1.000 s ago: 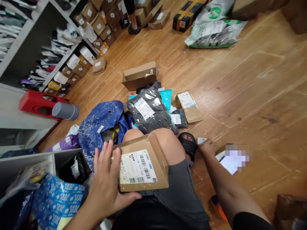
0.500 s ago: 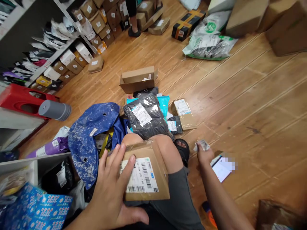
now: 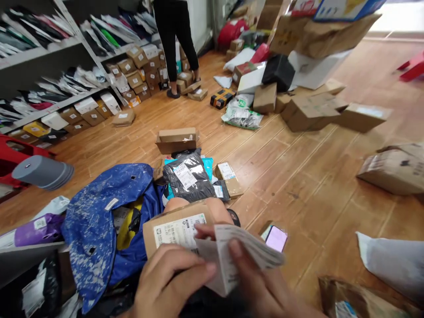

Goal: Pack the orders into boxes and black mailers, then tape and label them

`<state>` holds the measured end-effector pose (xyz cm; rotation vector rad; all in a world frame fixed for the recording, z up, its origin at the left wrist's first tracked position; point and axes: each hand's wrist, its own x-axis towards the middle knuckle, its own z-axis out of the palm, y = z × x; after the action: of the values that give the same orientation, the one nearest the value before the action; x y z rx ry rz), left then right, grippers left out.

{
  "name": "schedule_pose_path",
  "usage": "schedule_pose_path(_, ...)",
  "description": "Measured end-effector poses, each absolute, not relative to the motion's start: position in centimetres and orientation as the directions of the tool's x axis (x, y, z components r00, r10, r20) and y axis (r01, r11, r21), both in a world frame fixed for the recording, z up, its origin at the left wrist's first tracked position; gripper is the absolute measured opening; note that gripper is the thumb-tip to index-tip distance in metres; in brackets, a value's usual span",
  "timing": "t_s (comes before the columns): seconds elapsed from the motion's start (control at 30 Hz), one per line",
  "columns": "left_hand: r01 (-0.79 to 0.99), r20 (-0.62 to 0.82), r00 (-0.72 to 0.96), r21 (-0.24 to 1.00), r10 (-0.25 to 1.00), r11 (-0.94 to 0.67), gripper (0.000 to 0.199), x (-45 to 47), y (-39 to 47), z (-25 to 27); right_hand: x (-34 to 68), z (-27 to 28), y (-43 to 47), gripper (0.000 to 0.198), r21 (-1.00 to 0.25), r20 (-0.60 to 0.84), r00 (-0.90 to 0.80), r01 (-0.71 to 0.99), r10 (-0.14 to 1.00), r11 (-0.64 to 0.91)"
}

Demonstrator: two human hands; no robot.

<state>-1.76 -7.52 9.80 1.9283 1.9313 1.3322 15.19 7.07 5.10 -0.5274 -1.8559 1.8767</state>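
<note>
A small cardboard parcel (image 3: 175,227) with a white barcode label rests on my knee. My left hand (image 3: 165,282) lies on its near side, fingers reaching onto a sheaf of printed paper labels (image 3: 241,254). My right hand (image 3: 258,287) grips that sheaf from below, thumb on top, right over the parcel. A phone (image 3: 276,238) with a lit pinkish screen lies on the wooden floor just beyond my right hand.
A blue sack (image 3: 99,212) of parcels gapes at my left. Black and teal mailers (image 3: 188,176) and small boxes lie ahead of my knee. Shelves (image 3: 49,106) of parcels line the left. Another person (image 3: 175,44) stands at the back. Cardboard boxes (image 3: 311,110) are heaped on the right.
My right hand came up from the floor beside the phone with the sheaf of labels and brought it over the parcel. My head rose, so more of the room shows.
</note>
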Motion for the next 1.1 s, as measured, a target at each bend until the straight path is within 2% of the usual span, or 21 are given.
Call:
schedule_pose_path(0.03, 0.751, 0.509, -0.234, 0.636, 0.828, -0.179, 0.049, -1.2, -7.4, 9.7, 14.2, 5.9, 6.5, 0.04, -0.998, 0.061, -0.849, -0.056, 0.525, 0.025)
schedule_pose_path(0.1, 0.66, 0.469, -0.383, 0.742, 0.795, -0.12, 0.052, -0.3, -7.4, 9.2, 12.6, 6.8, 5.7, 0.045, -0.998, 0.053, -0.873, -0.057, 0.485, 0.006)
schedule_pose_path(0.17, 0.431, 0.322, -0.528, 0.899, 0.786, -0.079, 0.051, 0.2, -7.8, 8.5, 11.6, 6.9, 4.8, 0.05, -0.997, 0.011, -0.897, -0.044, 0.442, -0.063)
schedule_pose_path(0.23, 0.154, 0.145, -0.608, 0.986, 0.78, -0.063, 0.052, 0.4, -8.5, 7.9, 11.0, 6.6, 4.0, 0.052, -0.992, -0.007, -0.92, -0.043, 0.392, -0.118)
schedule_pose_path(0.33, -0.137, -0.049, -0.646, 0.989, 0.761, -0.053, 0.055, 0.5, -9.2, 7.4, 10.3, 6.2, 2.9, 0.047, -0.973, 0.06, -0.888, -0.154, 0.456, -0.172)
schedule_pose_path(0.4, -0.256, -0.117, -0.667, 0.963, 0.735, -0.08, 0.053, 0.2, -9.5, 7.2, 9.7, 6.2, 2.3, 0.042, -0.953, 0.099, -0.838, -0.234, 0.537, -0.19)
schedule_pose_path(0.47, -0.313, -0.137, -0.712, 0.94, 0.688, -0.137, 0.05, -0.2, -9.7, 6.9, 9.1, 6.2, 2.0, 0.039, -0.949, 0.097, -0.814, -0.249, 0.573, -0.194)
schedule_pose_path(0.57, -0.298, -0.123, -0.779, 0.936, 0.614, -0.19, 0.041, -1.1, -10.1, 6.4, 8.6, 5.9, 1.9, 0.033, -0.957, 0.031, -0.829, -0.186, 0.558, -0.222)
schedule_pose_path(0.63, -0.285, -0.12, -0.765, 0.944, 0.633, -0.166, 0.037, -1.6, -10.3, 6.0, 8.7, 5.5, 2.1, 0.032, -0.967, -0.019, -0.83, -0.127, 0.557, -0.223)
schedule_pose_path(0.77, -0.269, -0.147, -0.706, 0.961, 0.693, -0.071, 0.04, -2.8, -11.0, 5.9, 9.2, 5.5, 3.3, 0.039, -0.998, -0.07, -0.827, 0.061, 0.558, -0.035)
schedule_pose_path(0.83, -0.155, -0.086, -0.717, 0.987, 0.692, -0.037, 0.056, -3.8, -11.2, 6.5, 9.4, 6.0, 4.0, 0.038, -0.99, -0.08, -0.883, 0.125, 0.463, 0.067)
schedule_pose_path(0.9, 0.013, -0.018, -0.687, 0.999, 0.727, 0.036, 0.075, -4.8, -11.4, 7.5, 9.7, 6.5, 4.3, 0.033, -0.983, -0.079, -0.947, 0.126, 0.311, 0.136)
schedule_pose_path(0.93, 0.095, -0.006, -0.643, 0.992, 0.766, 0.087, 0.074, -5.3, -11.5, 7.9, 9.8, 6.6, 4.4, 0.03, -0.981, -0.078, -0.966, 0.118, 0.248, 0.153)
schedule_pose_path(0.97, 0.172, -0.006, -0.592, 0.976, 0.806, 0.134, 0.065, -5.7, -11.5, 8.3, 9.9, 6.7, 4.4, 0.026, -0.981, -0.08, -0.972, 0.116, 0.221, 0.158)
schedule_pose_path(1.03, 0.274, -0.024, -0.535, 0.94, 0.845, 0.201, 0.033, -6.2, -11.7, 8.5, 10.1, 6.3, 4.2, 0.023, -0.986, -0.111, -0.962, 0.137, 0.249, 0.093)
schedule_pose_path(1.07, 0.282, -0.032, -0.553, 0.933, 0.833, 0.223, 0.022, -6.2, -11.9, 8.3, 10.2, 6.0, 4.0, 0.032, -0.988, -0.146, -0.951, 0.154, 0.272, 0.006)
schedule_pose_path(1.1, 0.259, -0.038, -0.602, 0.935, 0.798, 0.24, 0.02, -6.2, -12.2, 7.9, 10.4, 5.5, 3.9, 0.043, -0.98, -0.194, -0.939, 0.173, 0.283, -0.099)
